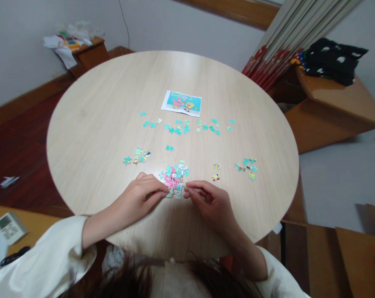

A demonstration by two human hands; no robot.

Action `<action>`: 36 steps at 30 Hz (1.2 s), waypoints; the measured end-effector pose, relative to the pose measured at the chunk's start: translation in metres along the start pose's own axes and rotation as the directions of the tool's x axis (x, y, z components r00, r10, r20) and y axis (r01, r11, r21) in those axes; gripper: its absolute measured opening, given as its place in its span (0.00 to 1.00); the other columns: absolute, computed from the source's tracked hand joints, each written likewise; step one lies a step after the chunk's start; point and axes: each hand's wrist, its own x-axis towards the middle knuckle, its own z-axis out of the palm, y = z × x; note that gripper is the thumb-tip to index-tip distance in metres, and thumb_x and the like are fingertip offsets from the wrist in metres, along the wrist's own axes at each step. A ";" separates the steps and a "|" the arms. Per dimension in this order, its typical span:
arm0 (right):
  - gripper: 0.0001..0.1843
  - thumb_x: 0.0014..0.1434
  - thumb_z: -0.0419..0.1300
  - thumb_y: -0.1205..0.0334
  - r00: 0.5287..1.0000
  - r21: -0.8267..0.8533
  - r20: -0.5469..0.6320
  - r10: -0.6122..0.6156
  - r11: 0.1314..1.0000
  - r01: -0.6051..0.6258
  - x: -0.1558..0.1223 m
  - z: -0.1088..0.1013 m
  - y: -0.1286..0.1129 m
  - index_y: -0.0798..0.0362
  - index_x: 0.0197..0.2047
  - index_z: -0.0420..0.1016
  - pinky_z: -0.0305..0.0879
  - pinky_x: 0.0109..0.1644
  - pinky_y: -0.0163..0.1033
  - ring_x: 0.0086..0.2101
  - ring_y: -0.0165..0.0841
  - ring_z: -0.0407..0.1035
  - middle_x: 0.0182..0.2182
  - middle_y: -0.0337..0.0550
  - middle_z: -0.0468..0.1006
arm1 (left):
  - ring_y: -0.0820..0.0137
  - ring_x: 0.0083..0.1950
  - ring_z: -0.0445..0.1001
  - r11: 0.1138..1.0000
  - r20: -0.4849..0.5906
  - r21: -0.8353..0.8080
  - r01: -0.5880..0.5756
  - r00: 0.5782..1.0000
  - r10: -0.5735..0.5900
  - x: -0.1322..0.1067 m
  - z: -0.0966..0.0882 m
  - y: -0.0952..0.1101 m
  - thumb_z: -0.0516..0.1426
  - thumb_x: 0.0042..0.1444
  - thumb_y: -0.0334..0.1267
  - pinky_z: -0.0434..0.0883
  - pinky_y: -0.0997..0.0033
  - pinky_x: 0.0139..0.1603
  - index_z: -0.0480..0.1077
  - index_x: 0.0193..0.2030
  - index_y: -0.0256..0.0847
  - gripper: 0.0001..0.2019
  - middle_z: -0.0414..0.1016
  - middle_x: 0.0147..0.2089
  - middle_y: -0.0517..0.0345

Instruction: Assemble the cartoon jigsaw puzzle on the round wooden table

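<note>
A partly joined jigsaw puzzle (171,179) lies flat near the front of the round table, showing a pink starfish figure with a pale squid-like figure beside it. My left hand (144,193) comes in from the left, thumb and forefinger together, their tips touching the puzzle's lower left edge. On the other side, my right hand (210,200) has its thumb and fingers pinched close together at the puzzle's lower right edge. Whatever sits between those right fingertips is too small to make out. A printed reference picture (184,103) with the cartoon figures lies farther back.
Loose teal pieces (178,128) spread in a row below the picture. Small clusters lie at left (137,157) and right (248,167), with a teal pair (169,147) and yellowish pieces (216,177) between. The table's rim (58,174) curves around; wooden furniture (339,95) stands to the right.
</note>
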 end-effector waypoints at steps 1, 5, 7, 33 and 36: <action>0.07 0.59 0.60 0.63 1.000 -0.018 0.016 -0.024 1.000 0.024 -0.001 0.000 -0.001 0.52 0.41 0.78 0.77 0.38 0.39 0.32 0.32 0.78 0.33 0.44 0.83 | 0.73 0.34 0.75 1.000 -0.006 -0.005 -0.010 1.000 0.010 0.000 0.000 0.002 0.57 0.62 0.31 0.66 0.69 0.39 0.73 0.37 0.41 0.05 0.79 0.32 0.62; 0.13 0.57 0.64 0.62 0.986 -0.017 0.146 -0.082 0.996 0.085 -0.004 0.004 -0.005 0.49 0.47 0.78 0.77 0.39 0.40 0.34 0.34 0.77 0.38 0.44 0.83 | 0.74 0.34 0.75 0.997 -0.031 -0.046 -0.054 0.998 0.053 -0.002 0.004 0.012 0.55 0.63 0.29 0.67 0.70 0.40 0.72 0.37 0.41 0.06 0.79 0.32 0.63; 0.11 0.58 0.63 0.62 0.980 -0.001 0.191 -0.056 0.998 0.057 -0.006 0.006 -0.007 0.48 0.45 0.79 0.77 0.39 0.42 0.34 0.35 0.77 0.37 0.43 0.83 | 0.74 0.34 0.75 0.996 -0.027 -0.066 -0.065 0.998 0.063 -0.003 0.007 0.017 0.54 0.64 0.29 0.68 0.70 0.40 0.71 0.37 0.41 0.06 0.79 0.32 0.62; 0.14 0.57 0.57 0.58 0.999 -0.499 -0.034 -0.040 0.866 0.017 0.082 -0.083 0.035 0.55 0.41 0.81 0.70 0.38 0.43 0.30 0.36 0.74 0.31 0.48 0.82 | 0.64 0.40 0.74 0.883 -0.069 0.330 0.333 0.942 -0.329 0.075 -0.081 -0.074 0.52 0.57 0.39 0.70 0.62 0.47 0.78 0.39 0.38 0.14 0.77 0.40 0.49; 0.13 0.57 0.57 0.58 0.995 -0.509 -0.054 -0.086 0.859 0.047 0.084 -0.081 0.037 0.55 0.39 0.80 0.70 0.39 0.43 0.30 0.35 0.73 0.32 0.48 0.82 | 0.65 0.39 0.73 0.874 -0.089 0.346 0.341 0.939 -0.331 0.083 -0.081 -0.084 0.53 0.58 0.40 0.69 0.63 0.47 0.78 0.41 0.38 0.14 0.77 0.40 0.48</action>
